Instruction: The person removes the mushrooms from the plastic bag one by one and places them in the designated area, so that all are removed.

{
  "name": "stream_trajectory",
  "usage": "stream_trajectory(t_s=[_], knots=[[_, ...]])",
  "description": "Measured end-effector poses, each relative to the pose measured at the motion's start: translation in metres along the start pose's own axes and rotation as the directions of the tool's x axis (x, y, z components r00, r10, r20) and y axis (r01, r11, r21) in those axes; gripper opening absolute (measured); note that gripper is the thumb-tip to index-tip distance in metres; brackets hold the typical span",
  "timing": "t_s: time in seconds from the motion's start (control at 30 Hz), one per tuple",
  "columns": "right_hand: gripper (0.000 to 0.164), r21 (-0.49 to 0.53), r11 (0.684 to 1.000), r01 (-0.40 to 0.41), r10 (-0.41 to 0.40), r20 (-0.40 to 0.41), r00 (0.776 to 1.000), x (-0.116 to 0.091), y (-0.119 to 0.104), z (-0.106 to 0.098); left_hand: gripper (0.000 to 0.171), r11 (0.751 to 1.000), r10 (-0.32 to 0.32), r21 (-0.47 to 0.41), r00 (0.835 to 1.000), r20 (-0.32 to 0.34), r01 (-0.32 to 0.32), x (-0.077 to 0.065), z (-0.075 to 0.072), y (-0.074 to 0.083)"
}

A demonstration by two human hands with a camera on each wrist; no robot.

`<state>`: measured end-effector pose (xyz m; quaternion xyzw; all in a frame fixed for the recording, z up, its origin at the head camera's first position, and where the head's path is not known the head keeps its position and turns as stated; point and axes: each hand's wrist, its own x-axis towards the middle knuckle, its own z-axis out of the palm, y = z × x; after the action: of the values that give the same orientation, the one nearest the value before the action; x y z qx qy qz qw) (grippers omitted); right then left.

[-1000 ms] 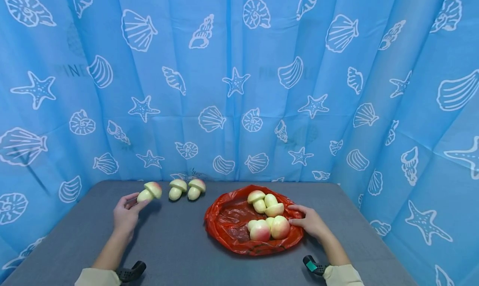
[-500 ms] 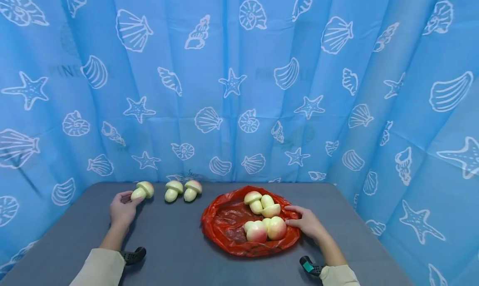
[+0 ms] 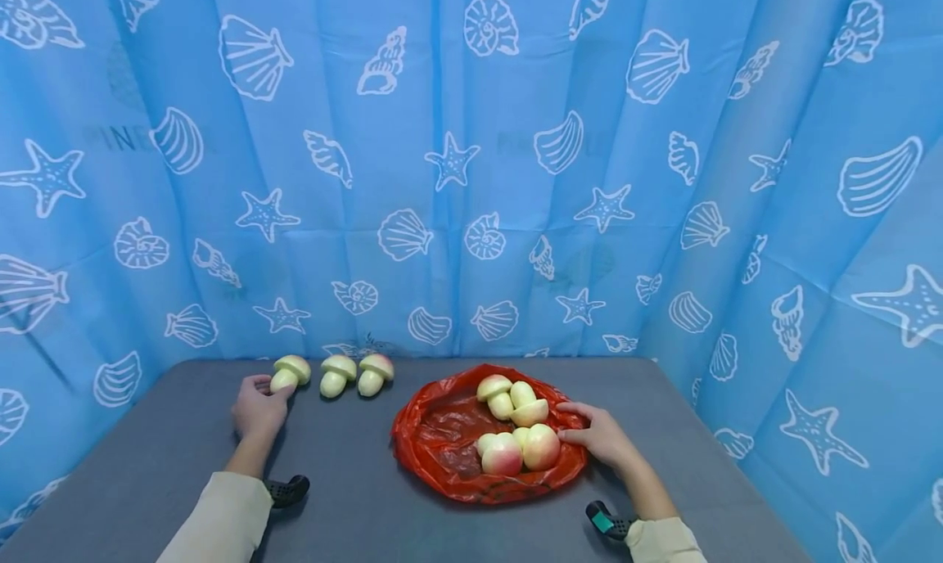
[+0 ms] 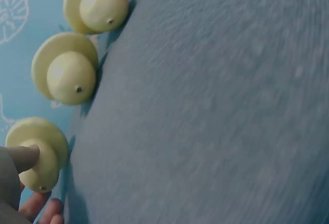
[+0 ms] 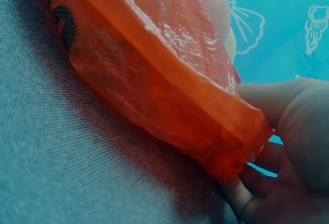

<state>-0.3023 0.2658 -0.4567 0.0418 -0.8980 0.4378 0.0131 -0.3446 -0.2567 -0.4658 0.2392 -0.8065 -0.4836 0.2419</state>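
Observation:
At the far left of the table, my left hand (image 3: 259,407) pinches a pale yellow toy mushroom (image 3: 292,368) by its stem. In the left wrist view the thumb presses the stem of that mushroom (image 4: 47,154), and fingertips show beneath it. Just to its right are two like mushrooms, a middle one (image 3: 335,376) and a right one (image 3: 376,373) with a pinkish cap. My right hand (image 3: 606,439) grips the right rim of a red plastic bag (image 3: 442,477), its thumb inside and fingers outside. Several mushrooms (image 3: 503,455) lie in the bag's right half.
A grey cloth-covered table (image 3: 339,481) lies under everything. Behind it hangs a blue curtain (image 3: 457,301) with white shells and starfish. Black wrist straps stick out below the left wrist (image 3: 289,491) and the right wrist (image 3: 607,520).
My left hand has lowered its mushroom and turned it more upright, bringing it into line with the two beside it. The right hand keeps its hold on the bag; the head view shifted slightly.

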Motion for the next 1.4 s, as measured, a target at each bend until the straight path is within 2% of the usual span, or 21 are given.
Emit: stream_trajectory(t_s=[0.2, 0.6, 1.13, 1.4], knots=[[0.047, -0.011, 1.0, 0.007, -0.007, 0.003, 1.0, -0.002, -0.002, 0.0, 0.048, 0.994, 0.002, 0.107, 1.0, 0.026, -0.005, -0.005, 0.007, 0.005], [0.047, 0.001, 1.0, -0.002, 0.002, 0.0, 1.0, -0.001, -0.001, 0.0, 0.051, 0.986, 0.056, 0.156, 0.998, 0.031, -0.06, -0.012, 0.012, 0.005], [0.045, -0.012, 1.0, 0.0, 0.0, 0.002, 1.0, 0.0, -0.002, 0.0, 0.052, 0.982, 0.089, 0.162, 0.995, 0.044, -0.095, -0.014, 0.006, 0.002], [0.046, -0.016, 1.0, 0.003, -0.003, 0.004, 1.0, -0.001, -0.001, 0.0, 0.048, 0.983, 0.147, 0.114, 0.988, -0.038, -0.142, -0.02, 0.002, 0.007]])
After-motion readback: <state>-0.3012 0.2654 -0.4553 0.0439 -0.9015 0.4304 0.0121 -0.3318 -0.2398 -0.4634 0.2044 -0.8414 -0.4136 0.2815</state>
